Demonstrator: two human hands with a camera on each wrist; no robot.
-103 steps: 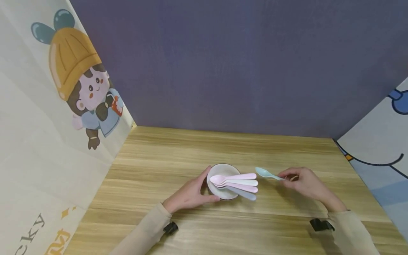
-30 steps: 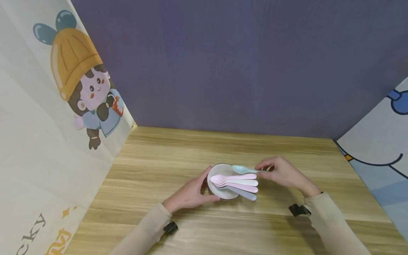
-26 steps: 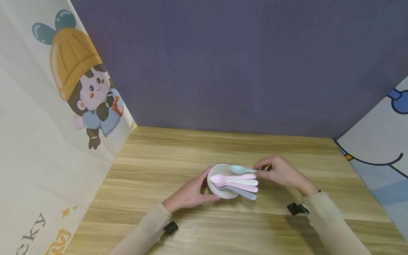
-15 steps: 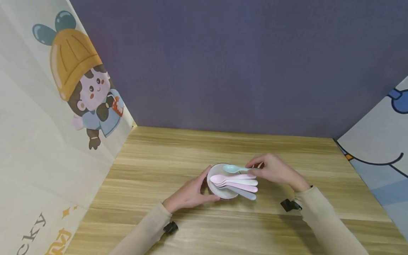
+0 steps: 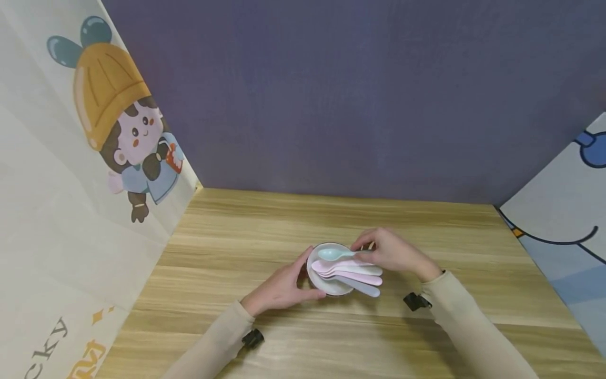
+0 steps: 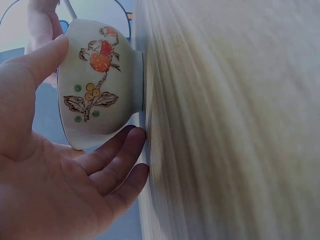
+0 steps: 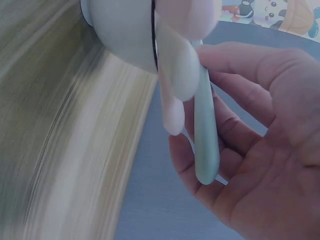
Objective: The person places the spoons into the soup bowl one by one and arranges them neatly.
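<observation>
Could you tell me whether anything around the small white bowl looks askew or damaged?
Nothing stands out. The small white floral bowl sits upright on the wooden table, the pastel plastic spoons lie across its rim, and the right hand holds the mint-green plastic spoon above them. No spill or crack shows.

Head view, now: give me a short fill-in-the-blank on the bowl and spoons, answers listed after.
1. The right hand holds the handle of the light ____ spoon.
2. The left hand rests against the side of the ____, which stands on the wooden table.
3. The bowl has a painted ____ design on its outer wall.
4. The handles of the spoons in the bowl stick out over its rim toward the person's ____ side.

Missing words: blue; bowl; flower; right
</observation>
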